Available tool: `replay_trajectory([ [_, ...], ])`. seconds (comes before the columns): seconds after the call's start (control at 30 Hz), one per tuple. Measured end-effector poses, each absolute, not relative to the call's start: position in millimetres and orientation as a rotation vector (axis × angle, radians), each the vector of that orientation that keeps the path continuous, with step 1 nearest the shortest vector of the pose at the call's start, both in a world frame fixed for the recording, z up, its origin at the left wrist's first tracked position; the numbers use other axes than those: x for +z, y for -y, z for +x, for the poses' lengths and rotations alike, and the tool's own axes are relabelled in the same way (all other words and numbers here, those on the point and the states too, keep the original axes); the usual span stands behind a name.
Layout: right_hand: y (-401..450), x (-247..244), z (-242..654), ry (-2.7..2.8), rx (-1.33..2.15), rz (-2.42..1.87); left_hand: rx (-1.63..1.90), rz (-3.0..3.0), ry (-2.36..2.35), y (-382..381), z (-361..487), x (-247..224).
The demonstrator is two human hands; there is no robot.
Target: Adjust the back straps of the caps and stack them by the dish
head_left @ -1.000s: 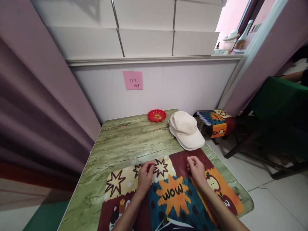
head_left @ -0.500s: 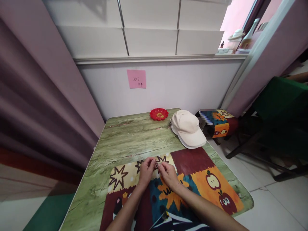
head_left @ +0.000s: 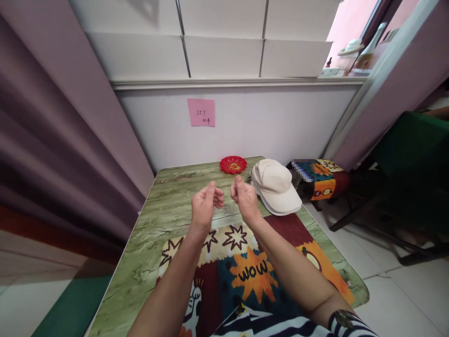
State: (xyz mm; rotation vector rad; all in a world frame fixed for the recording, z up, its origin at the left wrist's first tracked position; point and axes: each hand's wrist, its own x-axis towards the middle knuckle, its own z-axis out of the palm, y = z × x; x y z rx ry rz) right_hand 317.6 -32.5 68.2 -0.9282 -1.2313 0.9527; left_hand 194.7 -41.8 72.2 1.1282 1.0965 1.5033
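Observation:
My left hand is raised above the table, thumb up, with its fingers loosely curled in. Beside it, across a small gap, my right hand is closed in a fist with its thumb on top. Whatever may lie inside either hand is hidden or too small to name. Below them a patterned cloth mat, printed with stars and "WOW", covers the near part of the green wood-look table. A cream cap lies close to the right of my right hand.
Behind my hands a red scalloped dish stands near the wall. A pink note is stuck there. A stool with a patterned cover stands beyond the table's right edge, and a curtain hangs at left.
Both hands have lifted off the mat, moving up and forward. They were almost touching with fingertips pinched; now they are farther apart, with thumbs pointing up.

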Motion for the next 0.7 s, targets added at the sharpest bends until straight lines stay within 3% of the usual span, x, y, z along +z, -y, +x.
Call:
replay_trajectory([
  [0.27,29,88,319,1.161,0.905,-0.904,1.627,1.14,-1.071,41,208,96],
  [0.7,36,78,317,1.169,0.918,-0.938,1.557,1.104,-1.09,42,210,78],
])
